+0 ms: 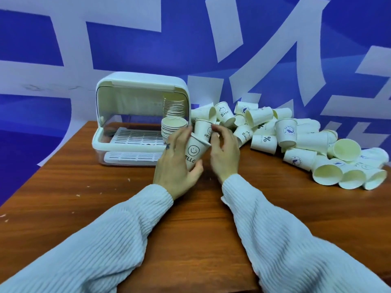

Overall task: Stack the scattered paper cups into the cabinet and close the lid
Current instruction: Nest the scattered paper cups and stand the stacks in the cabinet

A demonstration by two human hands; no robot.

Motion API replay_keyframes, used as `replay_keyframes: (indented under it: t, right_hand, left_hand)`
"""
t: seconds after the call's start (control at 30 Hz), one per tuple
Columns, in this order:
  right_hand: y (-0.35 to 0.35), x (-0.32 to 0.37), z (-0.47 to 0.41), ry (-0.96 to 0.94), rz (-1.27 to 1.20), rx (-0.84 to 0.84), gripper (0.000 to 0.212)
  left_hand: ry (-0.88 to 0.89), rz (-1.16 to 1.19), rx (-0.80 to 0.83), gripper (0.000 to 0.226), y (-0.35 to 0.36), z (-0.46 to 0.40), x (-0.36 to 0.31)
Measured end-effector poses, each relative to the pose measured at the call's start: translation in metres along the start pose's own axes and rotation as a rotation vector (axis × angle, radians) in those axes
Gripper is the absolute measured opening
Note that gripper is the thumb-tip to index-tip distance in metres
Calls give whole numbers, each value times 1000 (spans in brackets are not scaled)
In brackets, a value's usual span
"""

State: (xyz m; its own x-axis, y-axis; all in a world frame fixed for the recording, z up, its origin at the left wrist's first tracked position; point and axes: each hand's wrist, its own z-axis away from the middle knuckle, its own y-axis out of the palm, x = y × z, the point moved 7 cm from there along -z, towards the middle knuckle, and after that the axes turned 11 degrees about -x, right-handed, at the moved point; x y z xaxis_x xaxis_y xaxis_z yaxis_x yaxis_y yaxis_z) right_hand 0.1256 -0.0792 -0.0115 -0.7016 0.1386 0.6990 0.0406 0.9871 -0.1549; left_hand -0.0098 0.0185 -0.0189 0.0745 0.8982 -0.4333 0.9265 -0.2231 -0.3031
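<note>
- Left hand (176, 163) grips two nested smiley cups (195, 153) above mid-worktop (84, 197).
- Right hand (225, 153) hovers beside them, fingers loosely curled, holding nothing.
- Open cabinet (139, 121) sits at the far edge; loose cups (306, 142) pile along the right.

A reddish-brown wood-grain tabletop (63, 199), flecked here and there with small pale scraps (78, 195), stands before a blue backdrop (131, 47) printed with large white characters, its lower edge curling onto the surface.
</note>
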Motion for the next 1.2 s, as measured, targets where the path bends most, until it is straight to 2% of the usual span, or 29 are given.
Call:
replay_keyframes:
  t: [0.07, 0.17, 0.23, 0.33, 0.43, 0.5, 0.57, 0.63, 0.7, 0.77, 0.87, 1.1, 1.2]
  right_hand:
    - [24, -17, -21, 23, 194, 147, 42]
    - [58, -30, -41, -66, 373, 372, 58]
    - [71, -37, -49, -130, 498, 436, 61]
    - [70, -38, -57, -172, 608, 360, 55]
    - [57, -32, -58, -107, 596, 373, 29]
    - [41, -26, -57, 10, 451, 297, 19]
    - [16, -11, -60, 52, 271, 82, 14]
    - [-5, 16, -62, -11, 74, -105, 13]
    - [-6, 49, -63, -123, -75, -117, 18]
    - [7, 78, -61, -263, -122, -34, 22]
    - [31, 99, -54, -430, -69, 108, 26]
    - [86, 75, -24, -481, 277, 640, 35]
    - [81, 70, -26, -460, 243, 580, 35]
  left_hand:
    - [-52, 49, -72, 86, -7, 0, 1]
    - [-71, 54, -123, 86, -14, 0, 4]
    - [-106, 54, -151, 87, -17, -3, 10]
    - [-153, 79, -176, 86, -18, -6, 18]
    - [-216, 124, -211, 79, -24, -10, 25]
    - [-248, 162, -277, 73, -32, -14, 31]
    - [-288, 196, -356, 69, -42, -19, 39]
    - [-326, 205, -427, 66, -51, -22, 47]
    - [-355, 198, -468, 67, -54, -23, 54]
    - [-374, 185, -489, 69, -56, -21, 58]
    - [-393, 177, -498, 71, -56, -18, 63]
    - [-443, 231, -494, 66, -56, -22, 72]
    - [-438, 302, -547, 61, -62, -37, 68]
